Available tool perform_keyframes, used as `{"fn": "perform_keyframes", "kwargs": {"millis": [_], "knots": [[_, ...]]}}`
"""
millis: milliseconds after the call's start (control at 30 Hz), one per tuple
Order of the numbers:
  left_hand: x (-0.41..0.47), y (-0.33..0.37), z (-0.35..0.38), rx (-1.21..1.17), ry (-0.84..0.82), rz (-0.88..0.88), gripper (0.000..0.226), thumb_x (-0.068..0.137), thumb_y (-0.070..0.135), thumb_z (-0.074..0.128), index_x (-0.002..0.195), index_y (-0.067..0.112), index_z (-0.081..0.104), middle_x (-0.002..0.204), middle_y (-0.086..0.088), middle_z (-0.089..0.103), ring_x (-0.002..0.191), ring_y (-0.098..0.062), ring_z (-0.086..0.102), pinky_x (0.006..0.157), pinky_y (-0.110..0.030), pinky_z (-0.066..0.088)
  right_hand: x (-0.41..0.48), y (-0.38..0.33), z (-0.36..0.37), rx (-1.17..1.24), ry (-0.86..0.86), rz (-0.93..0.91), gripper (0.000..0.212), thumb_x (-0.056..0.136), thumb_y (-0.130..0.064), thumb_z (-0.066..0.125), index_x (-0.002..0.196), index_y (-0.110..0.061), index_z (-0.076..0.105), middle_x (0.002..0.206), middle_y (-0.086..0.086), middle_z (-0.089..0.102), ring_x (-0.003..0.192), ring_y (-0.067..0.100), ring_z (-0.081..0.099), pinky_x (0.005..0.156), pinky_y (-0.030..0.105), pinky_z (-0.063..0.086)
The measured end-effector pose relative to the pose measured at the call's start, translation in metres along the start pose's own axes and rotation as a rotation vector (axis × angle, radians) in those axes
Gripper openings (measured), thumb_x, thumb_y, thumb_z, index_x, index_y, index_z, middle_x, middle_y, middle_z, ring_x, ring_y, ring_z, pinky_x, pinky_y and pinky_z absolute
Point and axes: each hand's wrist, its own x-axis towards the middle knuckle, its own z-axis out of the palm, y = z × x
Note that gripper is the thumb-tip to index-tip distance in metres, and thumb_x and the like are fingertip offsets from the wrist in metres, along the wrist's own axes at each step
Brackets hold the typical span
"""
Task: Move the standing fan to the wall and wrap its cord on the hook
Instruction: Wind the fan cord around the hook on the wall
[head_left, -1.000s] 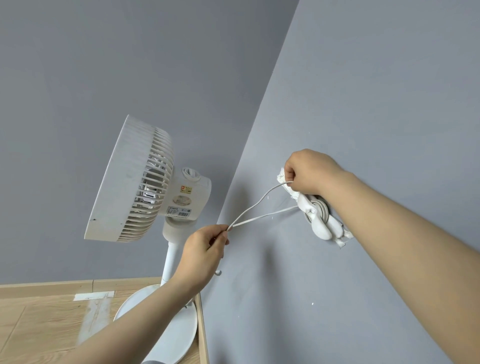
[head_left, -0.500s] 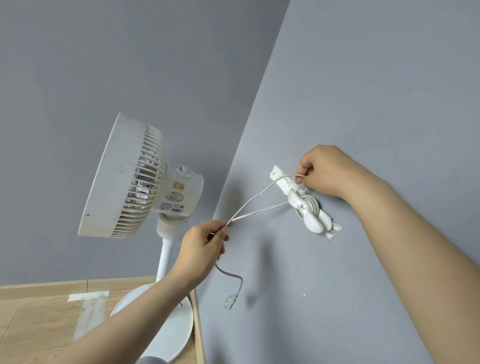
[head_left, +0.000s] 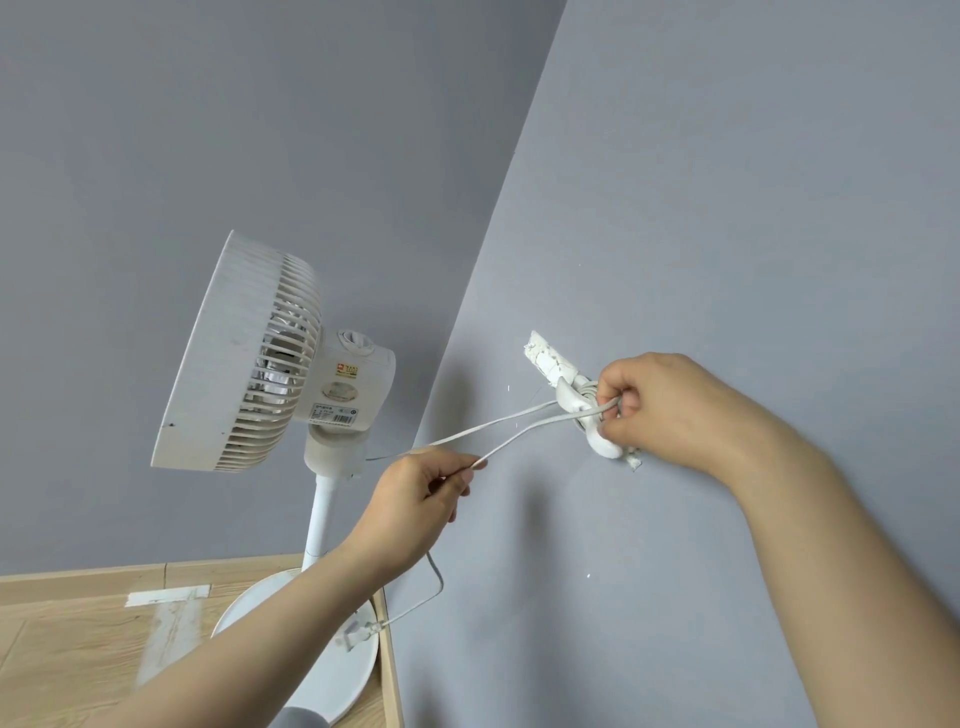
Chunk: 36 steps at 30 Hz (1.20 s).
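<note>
While the right hand (head_left: 660, 410) pinches the cord (head_left: 530, 428) at the hook (head_left: 567, 399) and the left hand (head_left: 415, 493) pinches both strands taut, overpull may tear the hook loose; slack may shed coils. Fan (head_left: 249, 358) stands just beyond the left hand

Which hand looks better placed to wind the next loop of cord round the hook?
Right, probably. The right hand grips the cord beside the hook, so it can lead the loop round. The left hand pinches the cord away from the wall, better suited to feeding slack.
</note>
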Motion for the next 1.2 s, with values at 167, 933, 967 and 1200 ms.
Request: {"fn": "perform_keyframes", "kwargs": {"millis": [167,933,967,1200], "knots": [[-0.006,0.005,0.006,0.016,-0.034,-0.002,0.020,0.095,0.011,0.053,0.098,0.018,0.072,0.074,0.008,0.058,0.051,-0.002,0.050,0.057,-0.015,0.042,-0.032,0.006,0.018,0.027,0.131,-0.011,0.001,0.086,-0.023,0.062,0.086,-0.023,0.062,0.061,-0.011,0.049,0.059,0.013,0.052,0.056,0.025,0.041],[-0.019,0.006,0.018,-0.006,-0.081,-0.104,0.011,0.088,0.021,0.069,0.077,0.017,0.071,0.059,0.011,0.062,0.049,0.001,0.051,0.052,-0.010,0.040,-0.076,0.003,0.089,0.377,-0.055,0.291,0.061,0.084,-0.019,0.057,0.129,-0.040,0.021,0.085,0.005,0.064,0.069,0.025,0.067,0.072,0.038,0.057],[-0.018,0.004,0.019,-0.002,-0.073,-0.112,0.012,0.087,0.021,0.069,0.076,0.018,0.071,0.058,0.012,0.062,0.049,0.001,0.052,0.051,-0.009,0.040,-0.074,0.003,0.092,0.397,-0.061,0.300,0.061,0.084,-0.020,0.057,0.128,-0.041,0.021,0.086,0.006,0.064,0.070,0.027,0.067,0.073,0.040,0.057],[-0.018,-0.005,0.022,-0.013,-0.063,-0.182,0.013,0.087,0.018,0.069,0.074,0.016,0.071,0.060,0.006,0.065,0.050,-0.002,0.055,0.051,-0.014,0.045,-0.064,0.003,0.107,0.486,-0.098,0.319,0.056,0.083,-0.020,0.057,0.121,-0.041,0.022,0.089,0.013,0.063,0.074,0.034,0.067,0.073,0.042,0.057]]}}
